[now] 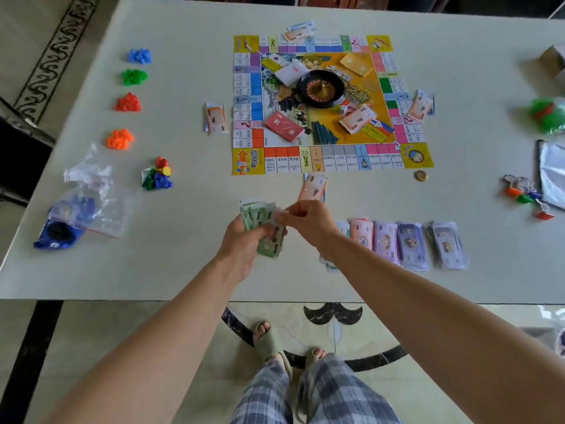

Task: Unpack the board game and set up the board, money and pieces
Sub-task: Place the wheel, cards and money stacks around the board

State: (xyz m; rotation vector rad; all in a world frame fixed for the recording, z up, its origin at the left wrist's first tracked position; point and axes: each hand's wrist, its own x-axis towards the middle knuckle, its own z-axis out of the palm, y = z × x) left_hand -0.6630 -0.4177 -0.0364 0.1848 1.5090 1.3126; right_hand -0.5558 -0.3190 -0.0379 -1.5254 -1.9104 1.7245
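The game board (330, 160) lies flat in the middle of the pale table (183, 264), with a black roulette wheel (320, 89) and a red card deck (284, 126) on it. My left hand (244, 240) grips a fanned stack of green play money (260, 214) just above the table's near part. My right hand (308, 220) pinches the top note of that stack. Sorted money piles (409, 244) in pink and purple lie in a row to the right of my hands. A small pink money pile (313, 186) sits below the board's near edge.
Heaps of blue (139, 56), green (134, 76), red (128, 102) and orange (120, 138) pieces line the left side, with mixed pawns (158, 175) and empty plastic bags (88, 206) nearer. A gold coin (420, 175), coloured key tags (526, 195) and a box (555, 62) lie on the right.
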